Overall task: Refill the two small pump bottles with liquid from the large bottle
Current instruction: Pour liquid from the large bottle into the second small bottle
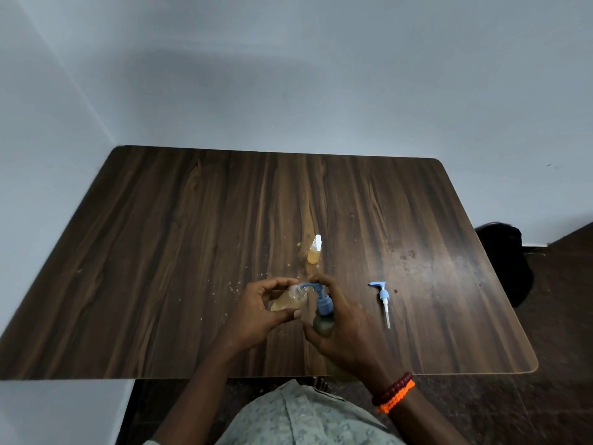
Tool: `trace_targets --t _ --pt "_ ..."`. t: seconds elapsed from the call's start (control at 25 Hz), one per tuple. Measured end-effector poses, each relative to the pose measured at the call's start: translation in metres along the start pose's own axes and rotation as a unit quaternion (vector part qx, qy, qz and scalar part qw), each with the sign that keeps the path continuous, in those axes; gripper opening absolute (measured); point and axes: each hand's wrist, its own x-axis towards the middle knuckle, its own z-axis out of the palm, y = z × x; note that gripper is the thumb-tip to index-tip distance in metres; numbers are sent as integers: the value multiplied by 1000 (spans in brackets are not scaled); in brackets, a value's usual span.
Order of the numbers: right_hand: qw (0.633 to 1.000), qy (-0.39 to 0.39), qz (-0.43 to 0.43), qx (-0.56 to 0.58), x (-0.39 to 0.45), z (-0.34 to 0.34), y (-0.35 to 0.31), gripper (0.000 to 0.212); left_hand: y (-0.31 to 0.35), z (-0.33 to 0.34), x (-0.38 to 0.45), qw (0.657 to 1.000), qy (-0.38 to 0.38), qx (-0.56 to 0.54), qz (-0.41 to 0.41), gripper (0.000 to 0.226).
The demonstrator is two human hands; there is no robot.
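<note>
Left hand (pixel 256 311) fingers curl around the tilted small bottle (pixel 288 300); right hand (pixel 340 329) fingers grip the large bottle (pixel 323 322).

You're looking down at a dark wood-grain table (pixel 192 239) with rounded corners, shoved right up against plain pale blue-grey walls (pixel 288 75) that meet in a corner on your left. The floor (pixel 561 348) off to your right is dark brown, with some black object (pixel 510 261) sitting there. Light's soft, with a dull sheen on the tabletop's right side.

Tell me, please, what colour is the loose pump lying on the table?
Light blue with a white tube, seen in the head view: loose pump.
</note>
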Motion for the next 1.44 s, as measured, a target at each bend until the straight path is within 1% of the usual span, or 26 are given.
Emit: trace_targets --t 0.16,0.2,0.24,0.36,0.4,0.48,0.64,0.68,0.8,0.88,0.92,1.08,1.12,1.16,1.28,1.36,1.44 --pt "1000 -7 3 12 1 -1 -3 48 -2 3 -1 1000 -6 9 -1 52" --pt "1000 -4 0 13 1 -1 -4 47 -2 3 -1 1000 -5 7 0 52" --pt "1000 -1 -2 12 1 -1 -5 49 -2 3 -1 1000 -5 5 1 52" --pt "1000 -7 -2 -15 0 -2 -3 67 -1 1 0 1000 2 1 8 53" --pt "1000 -11 -3 -24 -1 -3 -2 70 -1 1 0 1000 3 0 10 52" --pt "999 -18 -2 -30 -2 -5 -3 68 0 2 0 1000 3 1 10 52" --pt "1000 -24 4 -14 -1 -6 -6 51 -2 5 -3 1000 -9 6 1 50" --pt "1000 -23 4 -13 -1 -6 -6 52 -3 5 -3 1000 -7 5 -1 51" --pt "999 -27 1 -29 -3 -6 -5 71 -3 3 -1 1000 3 2 1 52" --pt "999 -25 -1 -38 -4 -7 -5 75 -2 2 -1 1000 7 1 1 52" --pt "999 -22 -1 -38 -4 -7 -6 73 -2 2 -1 1000 6 -1 -1 52" --pt "1000 -7 2 -15 0 -4 -7 50 -4 5 -2 1000 -3 4 -7 52" --pt "1000 -2 3 -9 0 -3 -7 49 -3 5 -2 1000 -4 2 -8 53" --pt "1000 0 4 -11 1 -2 -6 54 -3 5 -2 1000 -2 0 -9 53" --pt "999 -6 -3 -33 -2 -2 -4 71 -1 2 -1 1000 7 -1 -2 52" --pt "1000 -4 -2 -28 -3 -4 -5 68 1 2 -2 1000 4 2 -1 52" --pt "1000 -1 2 -18 -1 -4 -6 55 -1 3 -3 1000 -2 6 -8 52"
